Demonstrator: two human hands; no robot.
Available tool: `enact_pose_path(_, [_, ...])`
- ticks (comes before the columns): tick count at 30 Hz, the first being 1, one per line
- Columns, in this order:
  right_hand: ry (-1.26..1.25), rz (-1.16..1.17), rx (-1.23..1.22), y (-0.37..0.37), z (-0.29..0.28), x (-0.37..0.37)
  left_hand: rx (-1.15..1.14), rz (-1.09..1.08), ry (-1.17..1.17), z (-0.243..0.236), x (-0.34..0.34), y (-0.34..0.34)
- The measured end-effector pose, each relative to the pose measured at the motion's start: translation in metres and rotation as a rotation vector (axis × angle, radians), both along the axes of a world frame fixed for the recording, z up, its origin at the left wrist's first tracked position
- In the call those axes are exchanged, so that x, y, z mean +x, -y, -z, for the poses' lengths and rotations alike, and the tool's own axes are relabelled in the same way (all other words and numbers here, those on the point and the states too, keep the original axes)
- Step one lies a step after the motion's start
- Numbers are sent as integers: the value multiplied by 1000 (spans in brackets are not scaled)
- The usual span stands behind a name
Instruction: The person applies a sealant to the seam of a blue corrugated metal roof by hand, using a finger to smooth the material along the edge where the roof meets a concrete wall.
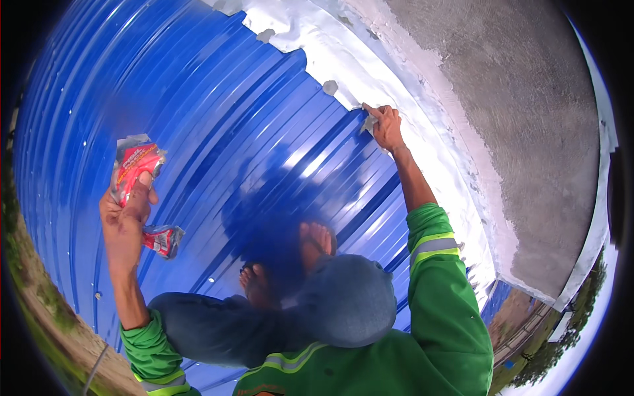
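Observation:
My left hand [129, 211] grips crumpled red packets [135, 165] with clear plastic at the left of the head view, one above the fist and one poking out below. My right hand [386, 129], reaching to the upper right, touches the jagged edge of white sheeting [310, 33] beside a small grey patch [330, 87]. Its index finger is stretched out and the others are partly bent, with nothing visible in them. The sheeting lies along blue ribbed metal roofing [198, 105].
My feet [315, 245] in sandals rest on the sloping roofing below my bent knees. A grey rendered band [528, 145] runs along the right beyond the sheeting. Ground and greenery [39, 290] show past the roof edge at left, trees [581, 297] at lower right.

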State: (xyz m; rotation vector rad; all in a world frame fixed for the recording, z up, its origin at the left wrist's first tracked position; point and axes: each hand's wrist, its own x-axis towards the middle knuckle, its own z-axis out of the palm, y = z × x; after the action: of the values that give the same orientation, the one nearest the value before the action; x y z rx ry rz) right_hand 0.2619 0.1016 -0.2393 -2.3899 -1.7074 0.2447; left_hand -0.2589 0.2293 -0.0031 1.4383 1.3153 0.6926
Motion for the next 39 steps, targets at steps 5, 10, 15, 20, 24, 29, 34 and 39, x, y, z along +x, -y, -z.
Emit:
enact_pose_path(5, [262,-107,-157,3,-11,1,-20,-15,-32,-4,-2,1])
enact_pose_path(10, [757,-308,-277,12,-17,13,-9,-15,-31,-3,2,1])
enact_pose_path(15, [728,-428,-265,16,-32,15,-23,-32,-71,-12,6,4])
enact_pose_path(20, [469,-413,20,0,-36,15,-27,-44,-65,-6,-2,1])
enact_pose_path(24, [492,-391,29,-10,-30,15,-64,-14,-50,-7,2,-2])
enact_pose_path(29, [433,-390,-6,-13,-27,17,-53,-54,-61,-9,3,1])
enact_pose_path(34, [410,-355,-26,4,-29,20,-78,-53,-73,-6,-1,-2])
enact_pose_path(39, [400,-313,-193,19,-24,16,-95,-34,-88,-7,-5,-4])
